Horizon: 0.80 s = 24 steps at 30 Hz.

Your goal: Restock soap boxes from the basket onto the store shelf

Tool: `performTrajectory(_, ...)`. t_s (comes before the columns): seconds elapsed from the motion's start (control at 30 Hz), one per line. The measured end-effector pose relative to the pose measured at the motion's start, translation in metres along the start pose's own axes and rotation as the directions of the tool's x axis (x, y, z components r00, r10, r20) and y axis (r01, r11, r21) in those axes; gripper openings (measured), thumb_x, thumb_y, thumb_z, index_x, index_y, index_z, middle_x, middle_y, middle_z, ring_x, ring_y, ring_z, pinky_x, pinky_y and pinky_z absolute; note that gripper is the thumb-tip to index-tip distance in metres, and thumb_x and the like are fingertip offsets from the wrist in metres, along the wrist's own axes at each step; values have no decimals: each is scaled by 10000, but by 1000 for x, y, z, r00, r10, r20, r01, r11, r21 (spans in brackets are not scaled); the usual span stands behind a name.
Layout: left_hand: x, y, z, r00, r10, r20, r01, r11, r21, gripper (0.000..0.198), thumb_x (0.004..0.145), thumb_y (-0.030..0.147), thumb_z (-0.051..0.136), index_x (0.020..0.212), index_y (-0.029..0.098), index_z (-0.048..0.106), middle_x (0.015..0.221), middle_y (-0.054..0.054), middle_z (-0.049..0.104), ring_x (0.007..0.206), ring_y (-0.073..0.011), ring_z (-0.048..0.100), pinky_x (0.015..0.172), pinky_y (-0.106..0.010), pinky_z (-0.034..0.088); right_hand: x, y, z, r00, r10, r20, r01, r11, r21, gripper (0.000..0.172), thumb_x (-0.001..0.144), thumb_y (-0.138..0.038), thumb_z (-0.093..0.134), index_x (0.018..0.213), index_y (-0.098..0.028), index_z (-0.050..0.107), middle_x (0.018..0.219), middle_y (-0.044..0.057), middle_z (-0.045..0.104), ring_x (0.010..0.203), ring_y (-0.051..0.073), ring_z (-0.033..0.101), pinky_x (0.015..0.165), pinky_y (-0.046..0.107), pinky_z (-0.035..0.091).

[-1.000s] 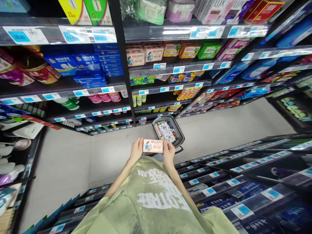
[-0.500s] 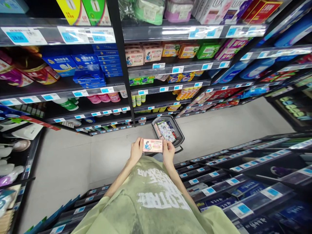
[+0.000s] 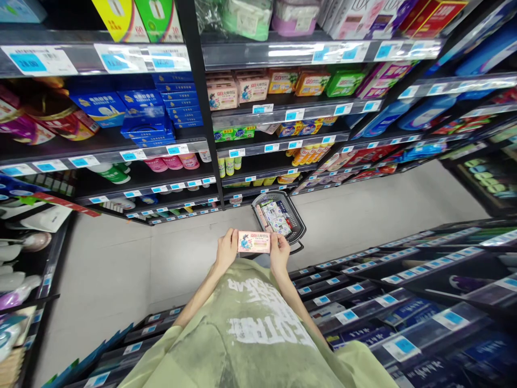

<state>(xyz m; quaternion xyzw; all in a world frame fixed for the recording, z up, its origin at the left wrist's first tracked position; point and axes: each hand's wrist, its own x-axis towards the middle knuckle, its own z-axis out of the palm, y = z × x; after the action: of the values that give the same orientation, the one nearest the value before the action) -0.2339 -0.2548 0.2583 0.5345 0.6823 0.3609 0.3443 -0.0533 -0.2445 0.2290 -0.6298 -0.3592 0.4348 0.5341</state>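
Note:
A pink pack of soap (image 3: 254, 242) with a printed picture and lettering is held level in front of my body, its printed face up. The fingers of my left hand (image 3: 226, 249) pinch its left end. At the right end, my right hand (image 3: 279, 251) grips it between thumb and fingers. Just beyond my right hand, a dark grey shopping basket (image 3: 298, 220) stands on the floor with several packs in it. Matching pink packs (image 3: 253, 87) sit on the shelf ahead.
Tall shelves (image 3: 278, 110) of boxed and bottled goods rise in front. Another row of shelving (image 3: 363, 307) runs close on my right and behind. A rack (image 3: 30, 253) with ladle-like items stands on the left. Pale tiled floor (image 3: 173, 248) lies between them.

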Motion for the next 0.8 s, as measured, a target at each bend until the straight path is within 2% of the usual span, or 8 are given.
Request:
performTrajectory(0.1, 0, 1, 0, 1000, 7, 23, -6, 999, -34, 368, 1029, 447, 342, 727, 247, 403, 560, 55, 382, 512, -145, 381, 571, -276, 279, 0, 0, 1, 1000, 19, -8, -18, 999, 51, 442, 872, -589, 608, 794, -159, 669, 790, 59, 729, 731, 187, 620, 679, 287, 482)
performTrajectory(0.3, 0, 1, 0, 1000, 3, 25, -1, 998, -62, 377, 1029, 455, 332, 719, 245, 376, 556, 53, 373, 517, -144, 376, 563, -274, 285, 0, -2, 3, 998, 66, -13, -64, 991, 115, 455, 845, -604, 635, 788, -154, 674, 782, 65, 742, 689, 180, 627, 640, 283, 493)
performTrajectory(0.63, 1, -2, 0, 1000, -8, 23, 10, 998, -59, 402, 1013, 492, 354, 699, 243, 389, 544, 55, 368, 514, -143, 384, 563, -275, 294, -2, -1, 5, 990, 137, -23, -131, 976, 172, 458, 800, -624, 669, 735, -172, 636, 704, 32, 698, 630, 157, 590, 600, 270, 494)
performTrajectory(0.8, 1, -3, 1, 999, -40, 24, 43, 992, -115, 417, 1010, 516, 347, 698, 241, 378, 538, 58, 365, 509, -140, 408, 547, -271, 291, -2, 5, 6, 984, 176, -18, -169, 966, 194, 451, 775, -621, 694, 759, -174, 634, 713, 18, 690, 623, 151, 590, 617, 280, 507)
